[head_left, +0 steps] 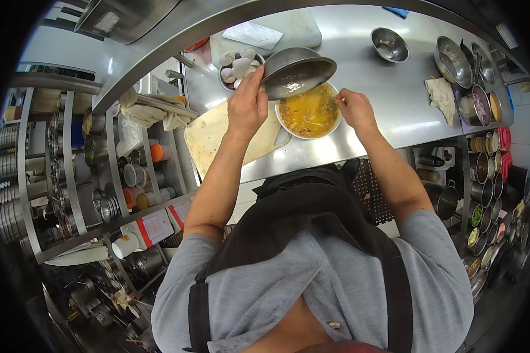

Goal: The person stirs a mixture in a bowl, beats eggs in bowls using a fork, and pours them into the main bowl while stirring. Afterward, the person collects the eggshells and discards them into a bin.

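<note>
My left hand [247, 106] grips the rim of a metal mixing bowl [297, 62], which is tilted on its side with a wet film inside. Its lower edge hangs over a white bowl [305, 136] holding a yellow beaten-egg mixture [309, 112] with reddish and green bits in it. At the right side of that white bowl is my right hand [356, 109], its fingers pinched together near the rim. Whatever the fingertips hold, if anything, is too small to name. Just left of the metal bowl, eggshells [239, 66] fill a container.
A stained cutting board [209, 138] lies under my left forearm. Behind stand a pale board [303, 29] and a small metal bowl [390, 45]. To the right are a cloth [440, 100], a large metal bowl [453, 62] and a pot of sliced onion [481, 109].
</note>
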A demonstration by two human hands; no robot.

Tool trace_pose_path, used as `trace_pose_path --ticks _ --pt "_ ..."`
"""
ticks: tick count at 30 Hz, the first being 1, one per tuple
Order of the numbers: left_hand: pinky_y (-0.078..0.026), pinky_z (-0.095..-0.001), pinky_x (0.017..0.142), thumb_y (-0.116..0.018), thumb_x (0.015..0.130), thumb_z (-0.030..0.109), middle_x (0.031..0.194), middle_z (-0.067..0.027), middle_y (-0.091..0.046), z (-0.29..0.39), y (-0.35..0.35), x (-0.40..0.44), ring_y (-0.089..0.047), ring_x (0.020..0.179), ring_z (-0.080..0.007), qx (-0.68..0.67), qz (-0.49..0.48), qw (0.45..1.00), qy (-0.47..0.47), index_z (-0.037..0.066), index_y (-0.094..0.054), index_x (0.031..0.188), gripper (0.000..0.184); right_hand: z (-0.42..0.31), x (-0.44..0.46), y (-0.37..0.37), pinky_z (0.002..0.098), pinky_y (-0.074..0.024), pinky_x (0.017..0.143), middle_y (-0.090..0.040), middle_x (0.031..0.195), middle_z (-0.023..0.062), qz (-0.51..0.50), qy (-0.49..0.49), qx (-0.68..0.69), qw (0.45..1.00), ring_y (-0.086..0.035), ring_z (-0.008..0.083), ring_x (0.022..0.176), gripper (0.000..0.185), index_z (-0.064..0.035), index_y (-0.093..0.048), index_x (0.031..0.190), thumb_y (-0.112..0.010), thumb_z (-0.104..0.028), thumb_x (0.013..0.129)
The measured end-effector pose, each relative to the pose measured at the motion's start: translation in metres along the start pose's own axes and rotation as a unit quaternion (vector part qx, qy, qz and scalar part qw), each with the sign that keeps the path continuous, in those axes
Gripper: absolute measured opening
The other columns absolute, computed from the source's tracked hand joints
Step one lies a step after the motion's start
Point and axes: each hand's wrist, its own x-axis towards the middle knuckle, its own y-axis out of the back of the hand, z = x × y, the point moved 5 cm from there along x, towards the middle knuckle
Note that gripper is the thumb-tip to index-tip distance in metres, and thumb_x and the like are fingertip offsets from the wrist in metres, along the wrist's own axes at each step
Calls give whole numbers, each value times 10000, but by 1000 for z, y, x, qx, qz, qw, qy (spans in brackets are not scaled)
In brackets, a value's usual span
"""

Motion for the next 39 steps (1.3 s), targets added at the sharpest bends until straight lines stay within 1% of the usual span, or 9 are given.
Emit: trace_pose_path --ticks 4,9,11,16,21,25,29,37,39 --pt "-548 -376 737 -550 743 -77 1060 -192 -649 5 -1 -4 -666 875 -326 4 21 1000 -18 23 -580 1227 495 -17 -17 -32 433 -513 718 -670 800 173 -136 109 -95 980 -646 341 770 118 -50 -673 878 -628 -147 828" --pt "-548 -366 754 -545 747 -90 1077 -189 -652 10 5 -7 -671 901 -320 4 45 999 -14 22 -593 1211 480 -4 -8 -3 431 -511 758 -679 855 167 -10 -31 -11 999 -647 338 829 135 -61 -683 892 -622 -165 831" --pt "-548 -360 750 -550 756 -89 1097 -192 -648 7 3 -8 -670 902 -325 -1 46 999 -2 26 -599 1209 469 -20 -21 -24 442 -509 700 -659 768 171 -87 118 -100 984 -638 358 760 123 -43 -664 835 -626 -158 815" --pt "-550 -362 742 -564 764 -76 1107 -194 -640 7 5 -13 -668 891 -325 -4 57 998 5 36 -601 1217 468 2 -1 -5 437 -504 784 -672 872 174 -25 -39 -18 999 -639 340 876 122 -78 -687 870 -615 -163 820" --pt "-552 -371 738 -576 760 -63 1107 -193 -633 4 4 -16 -666 882 -325 -20 60 998 18 47 -601 1226 480 -13 -16 -27 435 -518 727 -672 797 167 -134 84 -41 987 -648 351 789 165 -55 -685 877 -602 -192 840" --pt "-552 -371 735 -573 762 -62 1104 -193 -634 2 5 -19 -666 874 -326 -24 52 998 32 46 -602 1223 474 0 -6 -4 450 -502 785 -670 849 178 -9 -53 -14 998 -641 346 852 172 -70 -680 852 -620 -229 831" --pt "-551 -372 732 -570 765 -59 1102 -198 -633 3 1 -18 -666 868 -330 -25 58 998 24 45 -603 1221 469 -8 -15 -27 441 -505 758 -664 812 186 -160 96 -45 981 -641 352 819 170 -46 -672 841 -629 -210 837" --pt "-549 -370 725 -569 763 -62 1094 -201 -632 5 -1 -19 -665 852 -329 -26 54 998 13 45 -609 1214 465 -17 -17 -19 424 -510 702 -672 808 168 -147 98 -28 984 -643 340 754 132 -45 -684 881 -639 -162 838" --pt "-549 -368 723 -569 761 -64 1091 -200 -632 4 -2 -21 -665 849 -328 -29 51 998 21 45 -611 1211 465 -7 -6 5 455 -504 745 -665 837 163 -23 -4 1 1000 -630 365 815 169 -79 -671 874 -620 -236 839"
